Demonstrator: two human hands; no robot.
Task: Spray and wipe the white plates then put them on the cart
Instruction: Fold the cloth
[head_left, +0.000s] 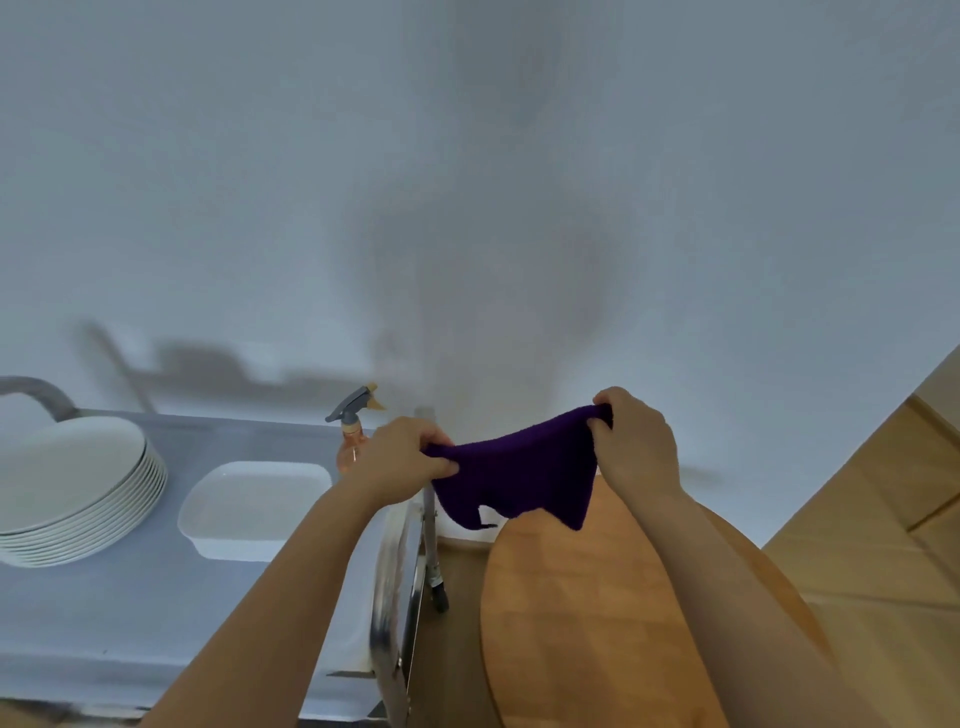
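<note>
A purple cloth (519, 473) hangs stretched between my hands in front of the white wall. My left hand (400, 457) pinches its left corner and my right hand (636, 441) pinches its right corner. A stack of several white round plates (72, 483) sits at the left of the grey cart top (130, 613). A white rectangular dish (249, 506) lies beside the stack. An orange spray bottle (353, 431) with a grey trigger stands upright behind my left hand, partly hidden by it.
The cart's metal rail and leg with a caster (431, 561) run down its right edge. A round wooden table (597, 623) lies under my right arm. Wooden floor (883, 519) shows at the right. A grey handle (36, 395) curves at the far left.
</note>
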